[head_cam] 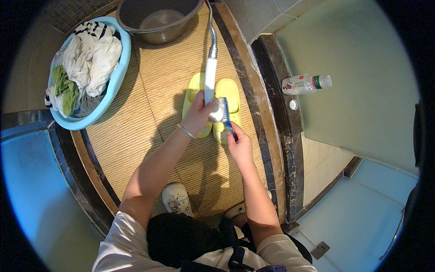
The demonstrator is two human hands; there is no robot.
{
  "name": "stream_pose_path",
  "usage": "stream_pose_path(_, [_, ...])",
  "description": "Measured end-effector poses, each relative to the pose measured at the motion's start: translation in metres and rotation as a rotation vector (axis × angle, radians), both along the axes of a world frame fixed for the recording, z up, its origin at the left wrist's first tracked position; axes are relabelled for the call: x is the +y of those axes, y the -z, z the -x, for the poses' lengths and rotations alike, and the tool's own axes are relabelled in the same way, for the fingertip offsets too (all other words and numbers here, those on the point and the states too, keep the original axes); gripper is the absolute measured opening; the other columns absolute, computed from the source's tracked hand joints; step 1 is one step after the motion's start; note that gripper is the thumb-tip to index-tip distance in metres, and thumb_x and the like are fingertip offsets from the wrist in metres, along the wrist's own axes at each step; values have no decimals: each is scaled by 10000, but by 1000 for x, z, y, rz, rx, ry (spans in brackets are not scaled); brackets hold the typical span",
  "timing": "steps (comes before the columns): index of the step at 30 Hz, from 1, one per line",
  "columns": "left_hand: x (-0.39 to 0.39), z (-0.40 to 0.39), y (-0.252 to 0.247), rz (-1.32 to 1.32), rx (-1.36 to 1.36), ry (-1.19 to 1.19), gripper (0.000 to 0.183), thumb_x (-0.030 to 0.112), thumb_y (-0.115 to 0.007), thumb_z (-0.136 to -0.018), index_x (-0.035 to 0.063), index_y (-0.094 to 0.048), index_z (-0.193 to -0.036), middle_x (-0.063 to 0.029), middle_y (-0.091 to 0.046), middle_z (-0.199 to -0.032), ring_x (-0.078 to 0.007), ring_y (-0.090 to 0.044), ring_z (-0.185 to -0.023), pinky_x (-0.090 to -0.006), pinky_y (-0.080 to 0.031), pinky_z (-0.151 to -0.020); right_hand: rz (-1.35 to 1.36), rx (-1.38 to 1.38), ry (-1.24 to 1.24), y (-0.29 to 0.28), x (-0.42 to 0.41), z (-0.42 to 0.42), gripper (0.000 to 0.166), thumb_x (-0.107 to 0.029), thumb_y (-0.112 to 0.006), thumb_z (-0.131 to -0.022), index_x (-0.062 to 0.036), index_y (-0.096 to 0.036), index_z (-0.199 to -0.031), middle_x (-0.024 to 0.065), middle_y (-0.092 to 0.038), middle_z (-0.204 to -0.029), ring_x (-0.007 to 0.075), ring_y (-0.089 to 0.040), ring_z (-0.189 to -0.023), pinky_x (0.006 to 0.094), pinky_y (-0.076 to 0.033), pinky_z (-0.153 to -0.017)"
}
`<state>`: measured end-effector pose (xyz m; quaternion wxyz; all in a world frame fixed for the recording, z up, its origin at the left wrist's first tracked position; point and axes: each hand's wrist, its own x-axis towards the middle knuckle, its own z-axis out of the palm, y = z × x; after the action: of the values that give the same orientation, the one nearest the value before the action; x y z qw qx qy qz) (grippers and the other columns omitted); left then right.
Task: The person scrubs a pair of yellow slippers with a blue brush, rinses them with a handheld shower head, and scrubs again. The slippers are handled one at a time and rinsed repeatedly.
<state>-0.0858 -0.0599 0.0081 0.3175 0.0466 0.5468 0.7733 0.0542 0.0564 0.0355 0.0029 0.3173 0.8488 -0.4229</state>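
Note:
My left hand point(198, 114), with a bangle at the wrist, grips the white handle of a hand shower point(210, 76); its metal hose runs up out of view. In my right hand point(239, 142) is a blue-handled brush point(225, 112), its pale bristles against or close beside the shower head. Below both hands, a pair of yellow-green slippers point(227, 91) lies side by side on the ribbed floor. Whether water is flowing cannot be told.
A light blue basin point(126, 56) heaped with clothes point(98, 64) stands at the upper left, beside a dark basin point(163, 29). On the dark stone ledge at right lie a plastic bottle point(299, 85) and a white cap point(293, 104). A white clog point(176, 199) shows near my legs.

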Motion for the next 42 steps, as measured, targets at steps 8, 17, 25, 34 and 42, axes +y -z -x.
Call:
stream_pose_path(8, [2, -8, 1, -27, -49, 45, 170, 150, -552, -992, 107, -520, -1154, 17, -564, -1027, -98, -523, -970, -282, -438, -895, 81, 40, 21, -3, 4, -1, 358, -122, -657, -914, -25, -629, -1258, 40, -651, -758, 77, -562, -660, 240, -482, -634])
stream_pose_path(17, [2, 4, -2, -44, -66, 16, 182, 153, -543, -994, 116, -518, -1171, 17, -566, -1033, -101, -532, -955, -283, -457, -871, 282, 88, 73, 14, 9, -11, 339, -118, -632, -954, -16, -616, -1277, -11, -625, -744, 46, -548, -648, 208, -460, -604])
stream_pose_path(25, [1, -11, -10, -88, -149, 98, 216, 104, -529, -983, 98, -508, -1198, -12, -567, -1066, -125, -544, -1006, -309, -455, -920, 784, 121, 264, 21, 7, 17, 352, -98, -568, -976, -28, -554, -1320, -15, -634, -755, 58, -549, -596, 209, -450, -552])
stream_pose_path(34, [-7, -15, -10, -90, -92, 159, 260, 93, -549, -965, 92, -496, -1219, -22, -574, -1081, -128, -547, -1022, -307, -447, -951, 1109, 77, 218, 25, 22, 48, 228, -133, -579, -977, -78, -572, -1198, -5, -661, -827, 46, -543, -566, 198, -403, -470])
stream_pose_path(42, [-14, -20, -8, -19, -135, 271, 265, 148, -578, -976, 89, -507, -1224, -5, -576, -1086, -106, -534, -1028, -296, -447, -941, 1171, 188, 380, 25, -7, 49, 261, -154, -628, -955, -81, -582, -1202, 29, -683, -913, 98, -643, -753, 226, -513, -597])
